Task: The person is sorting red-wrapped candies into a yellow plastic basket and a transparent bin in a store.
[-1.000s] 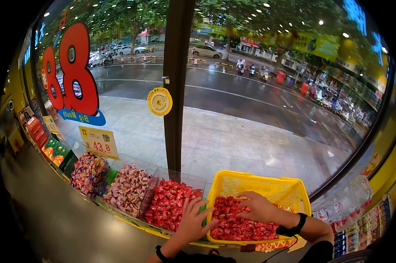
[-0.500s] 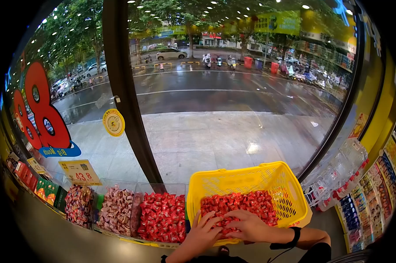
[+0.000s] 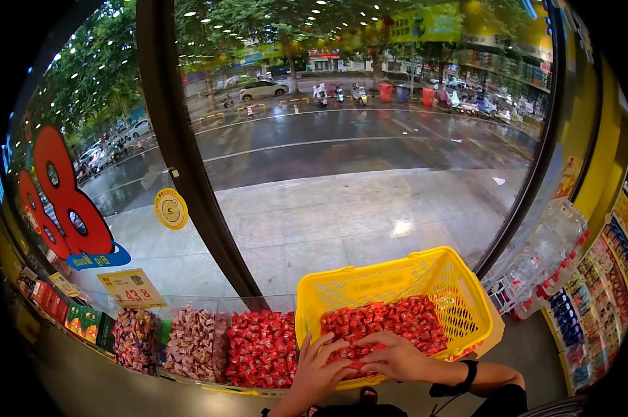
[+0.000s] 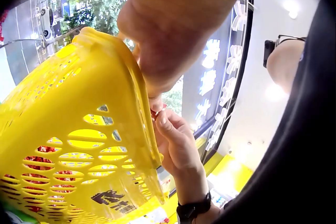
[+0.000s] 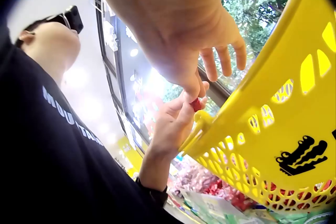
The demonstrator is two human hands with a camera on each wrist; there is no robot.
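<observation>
Both hands meet above the near rim of a yellow basket partly filled with red wrapped candies. The left hand and the right hand pinch one small red candy between their fingertips. In the right wrist view the right hand has its other fingers extended, with the left hand below it. The left wrist view shows the right hand at the same red piece, beside the basket's wall.
Left of the basket stand clear bins of red candies, pink candies and mixed candies. A price sign stands behind them. A window post rises behind; plastic bottles and a snack shelf are at the right.
The left hand has moved right from beside the red candy bin to meet the right hand over the basket's near side. The head view has turned rightward.
</observation>
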